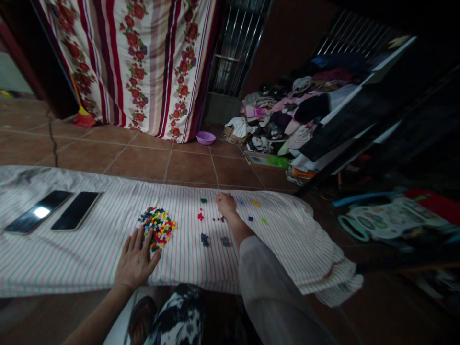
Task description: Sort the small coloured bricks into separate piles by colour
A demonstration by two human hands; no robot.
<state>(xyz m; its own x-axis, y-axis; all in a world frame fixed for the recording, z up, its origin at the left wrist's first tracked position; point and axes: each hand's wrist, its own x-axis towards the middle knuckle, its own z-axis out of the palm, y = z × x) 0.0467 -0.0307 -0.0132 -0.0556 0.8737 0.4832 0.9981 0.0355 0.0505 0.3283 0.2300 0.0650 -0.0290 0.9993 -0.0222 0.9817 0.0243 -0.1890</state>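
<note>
A mixed pile of small coloured pieces (pixel 161 223) lies on the striped cloth (pixel 108 258); their exact kind is too small to tell. My left hand (pixel 136 256) rests flat with fingers spread, its fingertips at the pile's near left edge. Farther right, my right hand (pixel 226 205) is lowered to the cloth with its fingers pinched together, and whatever they hold is hidden. Around it lie small colour groups: green pieces (pixel 203 201), red pieces (pixel 200 217), dark brown pieces (pixel 218 219), dark grey pieces (pixel 204 239), purple pieces (pixel 250 218) and yellow pieces (pixel 256 203).
Two phones, a left phone (pixel 38 211) and a right phone (pixel 76 211), lie at the cloth's left. Beyond, a purple basin (pixel 206 138) stands on the tiled floor before a flowered curtain (pixel 154 67). Heaped clothes (pixel 287 110) fill the back right.
</note>
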